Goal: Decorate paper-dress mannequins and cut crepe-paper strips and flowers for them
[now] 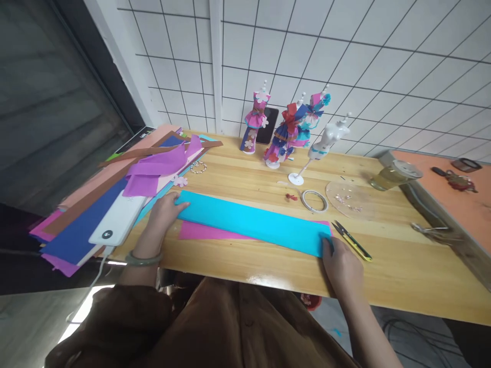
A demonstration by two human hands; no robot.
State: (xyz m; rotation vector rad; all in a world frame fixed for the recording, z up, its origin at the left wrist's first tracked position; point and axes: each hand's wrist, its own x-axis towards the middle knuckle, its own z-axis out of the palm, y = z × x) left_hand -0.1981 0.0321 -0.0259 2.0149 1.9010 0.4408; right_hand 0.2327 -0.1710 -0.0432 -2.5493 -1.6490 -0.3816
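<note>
A long bright blue folded strip (pixel 249 220) lies across the front of the wooden table, slightly tilted down to the right. My left hand (pixel 164 210) pinches its left end between thumb and fingers. At the right end, my right hand (pixel 342 260) grips the strip, thumb on top and fingers around the edge. Beneath the blue strip, a pink sheet (pixel 215 232) shows along the front edge and at the right corner. Yellow and black thread snips (pixel 352 240) lie just beyond my right hand.
Coloured sheets (pixel 88 204) and a white power bank (pixel 119 217) are at left. Dressed mini mannequins (pixel 255 120), a bare mannequin (pixel 332 138) and a phone (pixel 268 125) stand at the back. A tape roll (pixel 314 201), clear dish (pixel 347 199) and cup (pixel 393 176) are right.
</note>
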